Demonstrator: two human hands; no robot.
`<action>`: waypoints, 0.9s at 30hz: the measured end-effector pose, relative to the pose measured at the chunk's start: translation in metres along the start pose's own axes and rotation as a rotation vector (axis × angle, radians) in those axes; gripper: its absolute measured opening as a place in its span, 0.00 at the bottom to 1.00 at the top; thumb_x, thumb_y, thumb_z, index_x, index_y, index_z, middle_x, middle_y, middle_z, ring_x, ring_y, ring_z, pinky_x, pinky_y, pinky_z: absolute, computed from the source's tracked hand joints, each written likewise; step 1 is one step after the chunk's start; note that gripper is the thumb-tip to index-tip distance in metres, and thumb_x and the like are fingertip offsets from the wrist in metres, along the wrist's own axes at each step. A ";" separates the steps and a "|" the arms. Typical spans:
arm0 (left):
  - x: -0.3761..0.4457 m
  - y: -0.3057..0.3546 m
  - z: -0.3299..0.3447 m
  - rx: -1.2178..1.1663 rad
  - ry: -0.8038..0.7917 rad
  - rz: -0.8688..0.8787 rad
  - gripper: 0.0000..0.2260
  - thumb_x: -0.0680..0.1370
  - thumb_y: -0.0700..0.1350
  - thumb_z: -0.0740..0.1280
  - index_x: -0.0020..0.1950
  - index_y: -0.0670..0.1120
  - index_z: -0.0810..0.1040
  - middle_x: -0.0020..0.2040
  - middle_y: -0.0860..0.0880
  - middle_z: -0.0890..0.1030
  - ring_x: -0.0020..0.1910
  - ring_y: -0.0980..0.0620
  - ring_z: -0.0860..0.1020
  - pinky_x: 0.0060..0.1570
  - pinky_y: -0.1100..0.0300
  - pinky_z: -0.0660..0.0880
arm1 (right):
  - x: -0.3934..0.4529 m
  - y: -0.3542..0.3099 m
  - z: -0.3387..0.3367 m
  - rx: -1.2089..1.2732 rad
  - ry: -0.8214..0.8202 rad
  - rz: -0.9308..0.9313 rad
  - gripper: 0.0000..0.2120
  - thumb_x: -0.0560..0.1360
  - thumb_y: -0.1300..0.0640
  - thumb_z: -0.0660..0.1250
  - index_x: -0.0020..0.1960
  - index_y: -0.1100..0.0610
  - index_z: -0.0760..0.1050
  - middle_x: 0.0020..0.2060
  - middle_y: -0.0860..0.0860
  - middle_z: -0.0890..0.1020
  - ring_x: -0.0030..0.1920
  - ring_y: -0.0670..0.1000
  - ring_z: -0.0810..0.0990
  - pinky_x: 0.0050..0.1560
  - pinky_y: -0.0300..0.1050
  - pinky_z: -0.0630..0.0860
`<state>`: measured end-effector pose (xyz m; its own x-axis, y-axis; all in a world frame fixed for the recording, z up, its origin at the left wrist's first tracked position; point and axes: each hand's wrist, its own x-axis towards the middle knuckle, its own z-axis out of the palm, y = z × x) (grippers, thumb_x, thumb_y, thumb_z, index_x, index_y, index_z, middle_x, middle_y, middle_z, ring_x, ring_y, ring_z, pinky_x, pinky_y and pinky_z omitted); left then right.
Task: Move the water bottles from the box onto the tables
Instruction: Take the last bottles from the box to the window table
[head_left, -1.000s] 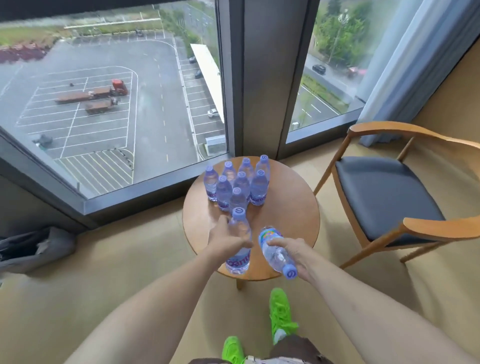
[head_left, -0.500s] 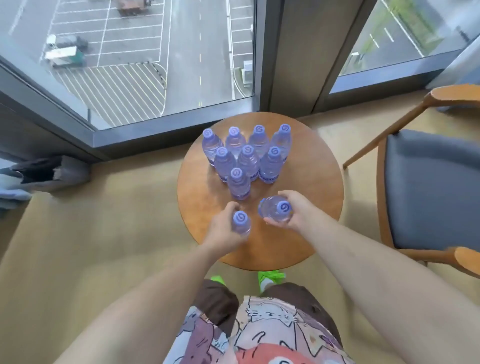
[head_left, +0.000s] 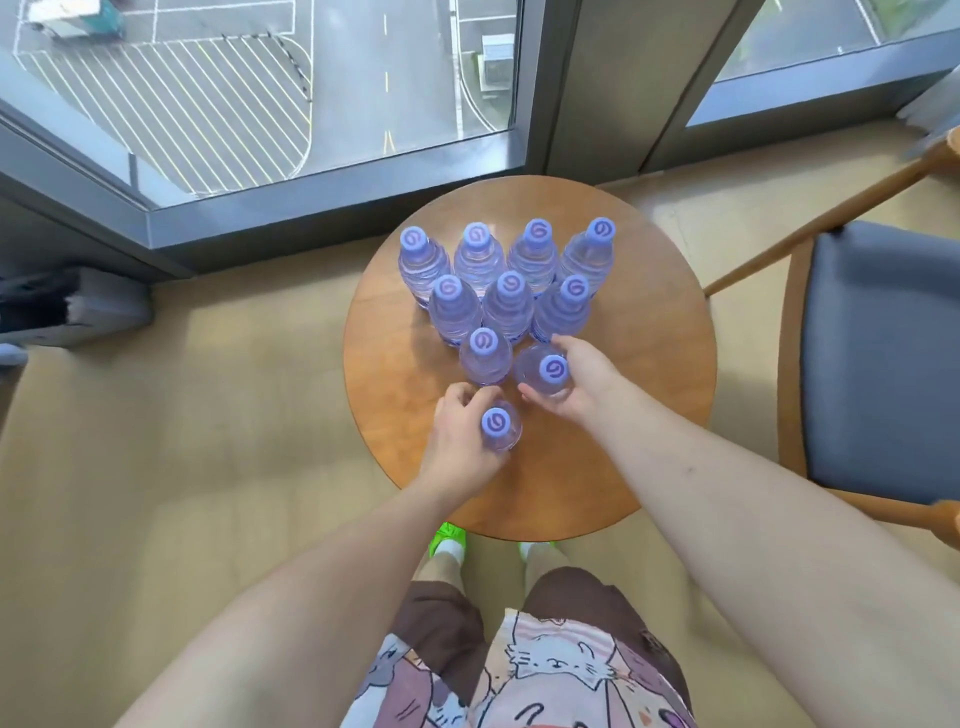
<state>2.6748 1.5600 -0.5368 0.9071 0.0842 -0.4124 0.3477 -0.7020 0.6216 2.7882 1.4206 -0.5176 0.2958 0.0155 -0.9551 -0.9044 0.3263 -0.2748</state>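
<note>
Several clear water bottles with purple caps stand upright in a tight triangle on the round wooden table. My left hand grips one upright bottle at the triangle's near tip. My right hand is wrapped around another upright bottle, set beside a standing bottle in the row behind. The box is not in view.
A wooden armchair with a grey seat stands right of the table. Large floor-level windows run along the far side. A dark bag lies on the floor at left. My legs and green shoes are below the table's near edge.
I stepped closer and the view tipped down over the table. My right hand turned its tilted bottle upright and moved it forward into the row; my left hand's bottle stayed upright at the near tip.
</note>
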 end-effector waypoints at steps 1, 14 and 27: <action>0.001 0.002 0.000 0.022 0.013 0.015 0.28 0.68 0.42 0.78 0.67 0.51 0.78 0.58 0.48 0.72 0.59 0.43 0.73 0.55 0.53 0.75 | 0.000 -0.001 0.002 0.010 0.002 -0.005 0.07 0.81 0.51 0.66 0.51 0.56 0.76 0.44 0.56 0.82 0.44 0.57 0.82 0.38 0.54 0.81; 0.010 0.005 0.010 0.005 0.091 0.133 0.33 0.67 0.34 0.77 0.72 0.44 0.76 0.66 0.44 0.77 0.64 0.41 0.76 0.61 0.50 0.75 | 0.007 0.005 -0.009 -0.107 0.146 -0.071 0.18 0.80 0.43 0.61 0.57 0.57 0.76 0.49 0.59 0.79 0.47 0.57 0.78 0.41 0.47 0.77; 0.012 0.002 0.020 -0.008 0.189 0.146 0.33 0.65 0.35 0.81 0.70 0.43 0.78 0.57 0.40 0.73 0.57 0.39 0.75 0.57 0.48 0.77 | 0.019 0.046 -0.034 -0.021 0.239 -0.043 0.20 0.84 0.44 0.57 0.58 0.60 0.76 0.53 0.62 0.81 0.50 0.59 0.80 0.45 0.50 0.77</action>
<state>2.6816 1.5456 -0.5537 0.9759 0.1141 -0.1861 0.2111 -0.7108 0.6710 2.7420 1.4041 -0.5517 0.2553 -0.2228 -0.9408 -0.8996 0.3020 -0.3156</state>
